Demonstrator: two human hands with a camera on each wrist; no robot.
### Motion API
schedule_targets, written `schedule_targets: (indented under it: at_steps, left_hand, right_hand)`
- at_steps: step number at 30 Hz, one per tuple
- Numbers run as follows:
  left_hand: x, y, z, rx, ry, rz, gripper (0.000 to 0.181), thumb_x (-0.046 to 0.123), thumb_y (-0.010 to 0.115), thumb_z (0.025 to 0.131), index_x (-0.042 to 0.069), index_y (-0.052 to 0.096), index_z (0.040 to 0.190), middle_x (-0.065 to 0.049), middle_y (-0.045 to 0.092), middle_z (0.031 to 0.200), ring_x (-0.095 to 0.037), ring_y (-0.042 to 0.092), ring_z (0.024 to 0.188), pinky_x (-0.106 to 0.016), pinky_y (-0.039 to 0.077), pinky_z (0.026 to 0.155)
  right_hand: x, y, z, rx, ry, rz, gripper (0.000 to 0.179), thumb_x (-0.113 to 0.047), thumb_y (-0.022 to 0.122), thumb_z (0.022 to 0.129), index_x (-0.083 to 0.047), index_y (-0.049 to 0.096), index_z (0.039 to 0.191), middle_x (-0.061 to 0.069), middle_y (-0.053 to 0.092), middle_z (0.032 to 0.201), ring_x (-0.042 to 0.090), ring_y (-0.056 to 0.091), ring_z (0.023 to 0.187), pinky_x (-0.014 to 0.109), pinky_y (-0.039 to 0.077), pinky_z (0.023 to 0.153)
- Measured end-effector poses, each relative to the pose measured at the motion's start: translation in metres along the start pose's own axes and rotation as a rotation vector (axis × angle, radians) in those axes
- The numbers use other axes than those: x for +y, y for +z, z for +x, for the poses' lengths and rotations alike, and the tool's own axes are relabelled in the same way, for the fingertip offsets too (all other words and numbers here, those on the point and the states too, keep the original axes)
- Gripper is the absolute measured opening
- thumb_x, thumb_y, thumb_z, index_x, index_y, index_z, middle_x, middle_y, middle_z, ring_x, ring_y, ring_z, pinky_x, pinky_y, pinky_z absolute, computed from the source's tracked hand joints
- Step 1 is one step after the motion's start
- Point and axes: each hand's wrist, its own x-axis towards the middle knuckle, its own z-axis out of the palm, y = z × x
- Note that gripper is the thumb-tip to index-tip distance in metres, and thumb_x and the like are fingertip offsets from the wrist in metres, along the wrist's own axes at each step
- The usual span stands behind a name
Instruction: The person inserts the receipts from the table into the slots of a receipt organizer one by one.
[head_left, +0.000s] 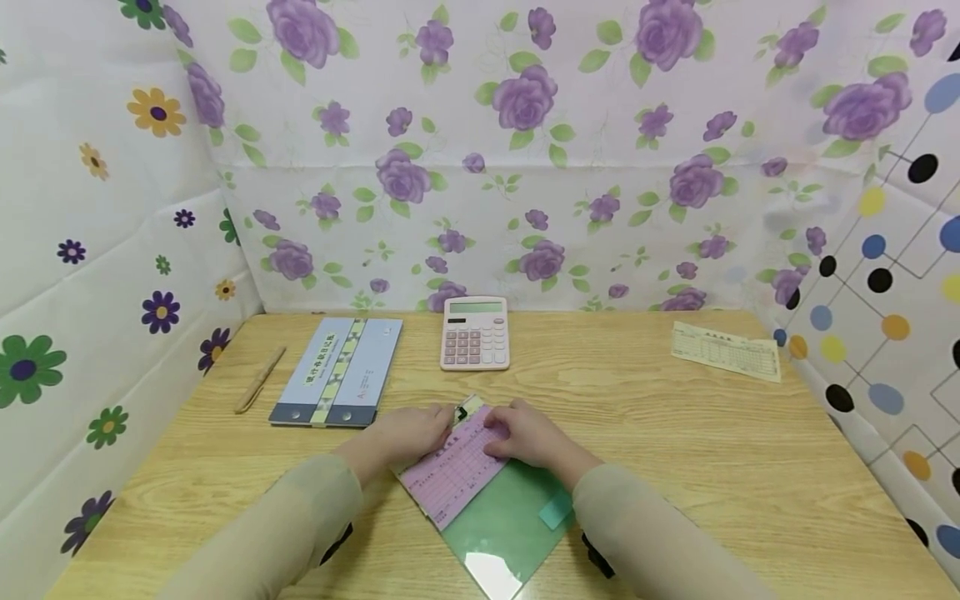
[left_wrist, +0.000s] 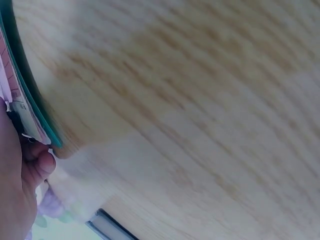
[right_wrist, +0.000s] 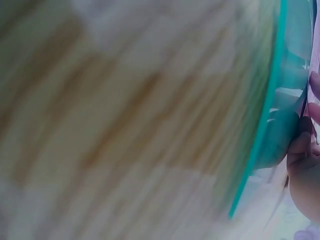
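Note:
A green folder (head_left: 495,508) with a teal tab lies slantwise at the front middle of the table. A pink printed form (head_left: 457,467) covers its upper left part, with cream-coloured papers beneath. At the top corner sits a small black clip (head_left: 461,412). My left hand (head_left: 408,435) grips that corner; in the left wrist view its fingers (left_wrist: 44,164) curl by the green edge. With my right hand (head_left: 528,435) I pinch the pink form's right edge; in the right wrist view the fingers (right_wrist: 300,147) are beside the folder's clear sheet (right_wrist: 295,65).
Behind stands a pink-and-white calculator (head_left: 475,333). To the left lie a blue-grey account book (head_left: 307,375) and a slim light-brown stick-like object (head_left: 260,379). A cream printed slip (head_left: 725,350) is at the back right. Flowered cloth (head_left: 480,208) hangs behind the wooden table (head_left: 675,433).

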Motion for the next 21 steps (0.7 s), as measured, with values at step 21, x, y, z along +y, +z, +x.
schedule_targets:
  at_steps: [21]
  left_hand:
    - [0.0, 0.001, -0.004, 0.056, 0.033, 0.101, 0.048, 0.03, 0.037, 0.1, 0.006, 0.035, 0.142, -0.01, 0.058, 0.12, -0.024, 0.062, 0.098, -0.037, 0.05, 0.08]
  right_hand:
    - [-0.012, 0.009, 0.008, 0.047, 0.069, -0.084, 0.039, -0.035, 0.07, 0.084, -0.017, 0.063, 0.118, 0.008, 0.054, 0.095, 0.017, 0.048, 0.074, 0.033, 0.043, 0.064]
